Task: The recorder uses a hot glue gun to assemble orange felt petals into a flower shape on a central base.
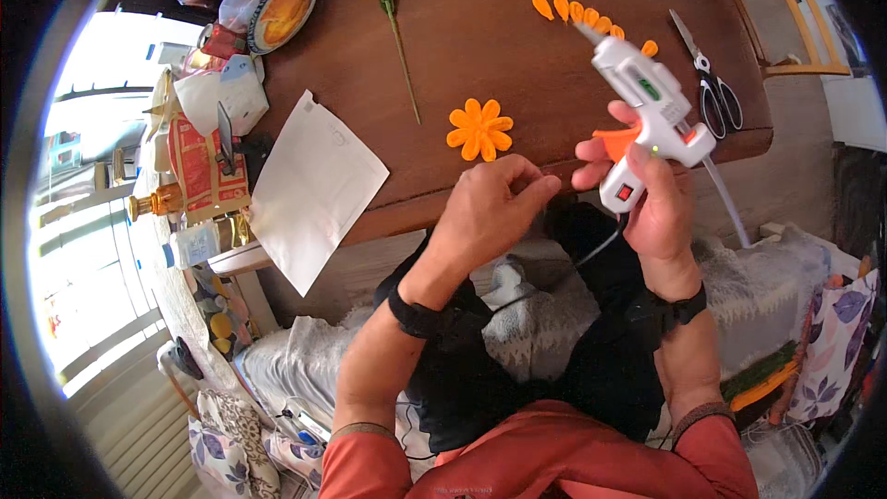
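Note:
A white hot glue gun (637, 83) with an orange trigger is in my right hand (661, 212), the fingers wrapped round its grip. Its nozzle points up and left, and a pale glue stick (727, 199) trails from its back. My left hand (485, 212) is closed in a pinch at the table's near edge; whatever it may hold is hidden. Just beyond it lies an orange fuzzy flower (479, 130) with several rounded petals. Near the nozzle, loose orange petals (577, 11) form a curved row, with a single petal (650, 48) to their right.
Black-handled scissors (710, 83) lie at the table's right. A green stem (397, 37) and a white sheet (319, 194), overhanging the edge, are to the left. Beyond are a plate of food (282, 14) and packages. The gun's cord (605, 245) hangs over my lap.

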{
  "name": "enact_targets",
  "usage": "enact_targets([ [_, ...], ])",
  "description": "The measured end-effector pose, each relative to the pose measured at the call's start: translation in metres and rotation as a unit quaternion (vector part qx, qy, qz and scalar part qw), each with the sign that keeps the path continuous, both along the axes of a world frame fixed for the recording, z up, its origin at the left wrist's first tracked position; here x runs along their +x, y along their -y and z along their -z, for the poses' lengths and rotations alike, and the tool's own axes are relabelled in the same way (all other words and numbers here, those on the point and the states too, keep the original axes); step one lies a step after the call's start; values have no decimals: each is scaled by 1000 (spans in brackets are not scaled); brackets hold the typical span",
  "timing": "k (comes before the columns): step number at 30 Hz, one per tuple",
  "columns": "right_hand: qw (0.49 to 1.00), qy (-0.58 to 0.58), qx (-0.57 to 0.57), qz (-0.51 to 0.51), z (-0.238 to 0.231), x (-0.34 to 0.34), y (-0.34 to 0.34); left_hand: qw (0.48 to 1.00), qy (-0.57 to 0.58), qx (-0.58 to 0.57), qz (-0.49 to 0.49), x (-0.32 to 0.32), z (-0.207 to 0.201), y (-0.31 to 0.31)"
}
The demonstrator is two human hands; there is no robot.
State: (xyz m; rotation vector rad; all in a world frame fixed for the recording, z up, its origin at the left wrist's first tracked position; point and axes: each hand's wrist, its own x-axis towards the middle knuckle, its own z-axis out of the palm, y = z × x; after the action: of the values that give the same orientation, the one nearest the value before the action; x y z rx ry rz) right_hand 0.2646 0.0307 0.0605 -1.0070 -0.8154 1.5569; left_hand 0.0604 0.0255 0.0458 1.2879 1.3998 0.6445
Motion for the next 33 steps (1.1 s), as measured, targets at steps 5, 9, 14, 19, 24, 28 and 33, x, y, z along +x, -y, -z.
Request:
enact_targets([
  [5, 997, 10, -53, -52, 11, -1, -6, 965, -239, 105, 33, -16, 1, -9],
  [9, 996, 13, -32, -88, 18, 2, -16, 903, -388, 183, -42, -7, 3, -20],
  [14, 994, 41, -61, -84, 22, 0, -13, 889, -408, 194, -69, -2, 17, -25],
  [19, 993, 53, -90, -62, 24, -2, -9, 884, -386, 262, -11, -17, 19, -22],
  [24, 986, 94, -123, -66, 30, -2, -1, 880, -358, 312, -28, -15, 20, -16],
  [28, 985, 94, -128, -63, 28, -7, -1, 879, -395, 260, -57, -4, 22, -19],
  [33, 986, 91, -128, -62, 26, -8, 0, 869, -391, 299, -51, -11, 31, -22],
])
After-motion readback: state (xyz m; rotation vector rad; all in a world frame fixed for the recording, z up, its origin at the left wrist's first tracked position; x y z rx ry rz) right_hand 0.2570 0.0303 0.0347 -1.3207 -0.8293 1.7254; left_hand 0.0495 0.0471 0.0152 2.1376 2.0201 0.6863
